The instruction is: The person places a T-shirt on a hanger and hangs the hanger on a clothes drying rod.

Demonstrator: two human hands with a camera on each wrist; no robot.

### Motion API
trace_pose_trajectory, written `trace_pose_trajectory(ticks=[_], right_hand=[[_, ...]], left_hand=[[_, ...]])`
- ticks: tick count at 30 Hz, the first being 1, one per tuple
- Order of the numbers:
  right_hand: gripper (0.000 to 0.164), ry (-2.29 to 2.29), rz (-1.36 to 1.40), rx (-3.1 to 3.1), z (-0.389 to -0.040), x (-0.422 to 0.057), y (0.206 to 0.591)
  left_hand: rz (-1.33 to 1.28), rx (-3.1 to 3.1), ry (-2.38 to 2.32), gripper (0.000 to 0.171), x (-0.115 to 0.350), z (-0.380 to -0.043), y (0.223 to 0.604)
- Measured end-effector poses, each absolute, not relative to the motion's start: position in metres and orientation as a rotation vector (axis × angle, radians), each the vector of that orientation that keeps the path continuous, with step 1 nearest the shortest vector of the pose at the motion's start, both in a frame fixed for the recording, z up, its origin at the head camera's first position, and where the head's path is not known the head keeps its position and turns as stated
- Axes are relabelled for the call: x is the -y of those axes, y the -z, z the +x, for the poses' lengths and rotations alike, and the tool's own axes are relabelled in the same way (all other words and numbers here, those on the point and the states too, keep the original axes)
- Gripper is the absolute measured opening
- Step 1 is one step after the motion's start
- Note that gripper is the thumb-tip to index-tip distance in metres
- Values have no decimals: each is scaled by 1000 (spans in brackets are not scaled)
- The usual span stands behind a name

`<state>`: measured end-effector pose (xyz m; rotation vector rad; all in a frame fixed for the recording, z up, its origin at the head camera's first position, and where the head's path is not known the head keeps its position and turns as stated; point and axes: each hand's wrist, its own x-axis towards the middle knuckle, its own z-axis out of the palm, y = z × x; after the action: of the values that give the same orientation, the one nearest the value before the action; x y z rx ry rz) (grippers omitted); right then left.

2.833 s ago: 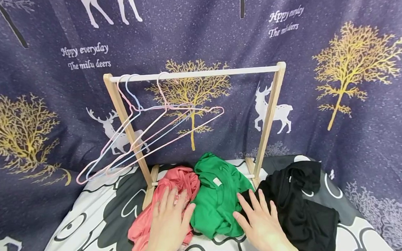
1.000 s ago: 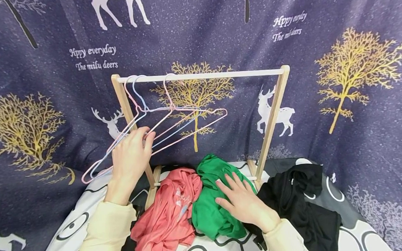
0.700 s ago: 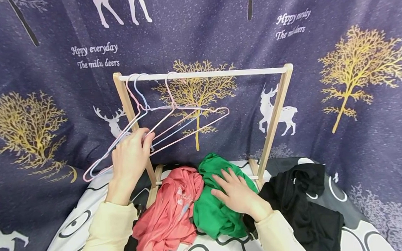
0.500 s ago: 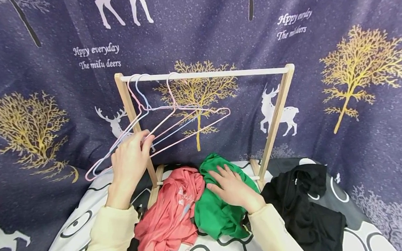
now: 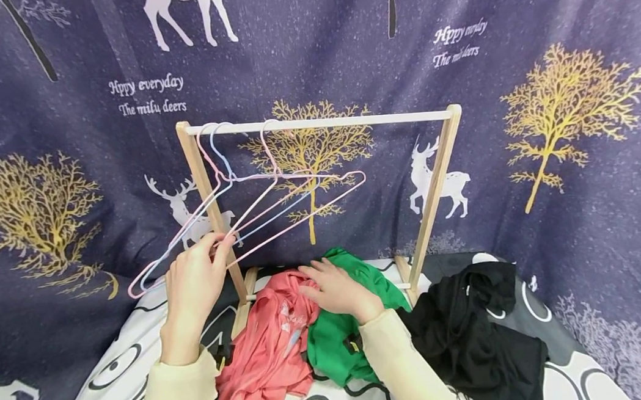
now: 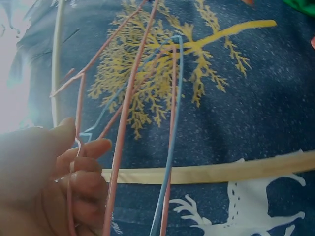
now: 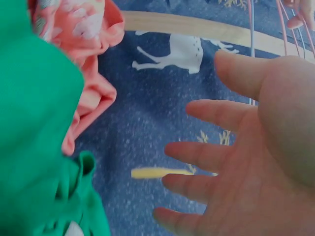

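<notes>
To me, watching remotely, this looks like a home, perhaps a bedroom: a navy curtain (image 5: 345, 70) printed with deer (image 5: 454, 184) and golden trees (image 5: 559, 96) hangs behind cartoon-patterned, bedding-like cloth (image 5: 112, 390), where crumpled garments (image 5: 269, 350) lie by a wooden clothes rack (image 5: 435, 187) bearing slim hangers (image 5: 276, 174).

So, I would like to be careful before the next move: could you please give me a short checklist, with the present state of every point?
1. Left hand grips the rightmost pink hanger: ok.
2. That hanger is off the rail: not ok, its hook is over the rail.
3. Right hand is free: ok, it holds nothing.
4. Pink cloth lies flat: not ok, it is crumpled.
5. Neck opening of the pink cloth is found: cannot tell, the folds leave it unclear.
</notes>
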<state>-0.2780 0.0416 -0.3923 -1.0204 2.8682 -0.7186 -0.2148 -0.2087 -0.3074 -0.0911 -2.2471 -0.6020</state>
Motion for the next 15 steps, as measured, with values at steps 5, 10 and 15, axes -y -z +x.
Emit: trace_pose_trajectory(ticks=[5, 10, 15], right_hand=[[46, 715, -1142, -2889, -285, -24, 395], [41, 730, -1297, -2887, -288, -7, 398], [37, 685, -1368, -2904, -291, 7, 401]], left_hand=[[-129, 2199, 611, 24, 206, -210, 318], [-171, 2157, 612, 17, 203, -201, 331], [-181, 2123, 615, 12, 201, -199, 338]])
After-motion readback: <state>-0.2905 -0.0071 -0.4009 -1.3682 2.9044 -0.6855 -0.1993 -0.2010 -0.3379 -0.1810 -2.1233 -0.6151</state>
